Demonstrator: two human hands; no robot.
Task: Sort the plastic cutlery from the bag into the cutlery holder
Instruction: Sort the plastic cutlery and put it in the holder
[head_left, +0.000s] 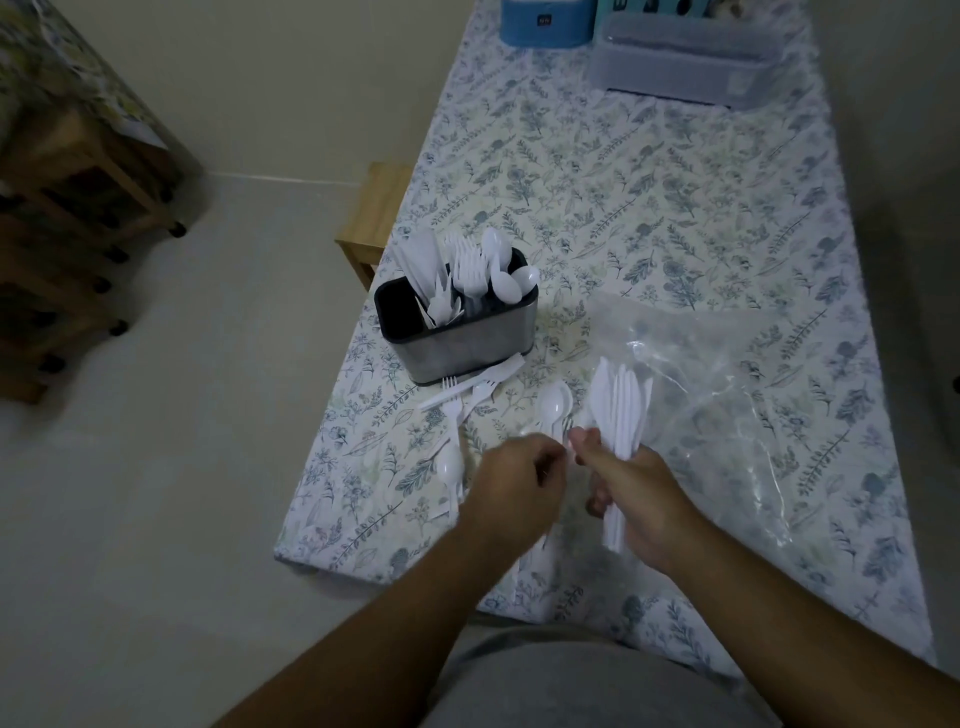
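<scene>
Knives (623, 405) bundled in right hand (644, 499), blades pointing away.

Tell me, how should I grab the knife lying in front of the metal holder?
Pinch the knife by its handle end, the lower left end, coming from above. It lies flat on the tablecloth, and that end points away from the cutlery holder, though forks crowd it.

Bare forearms, no sleeves visible, no rings or watch seen; grey garment (571, 680) over torso.
</scene>
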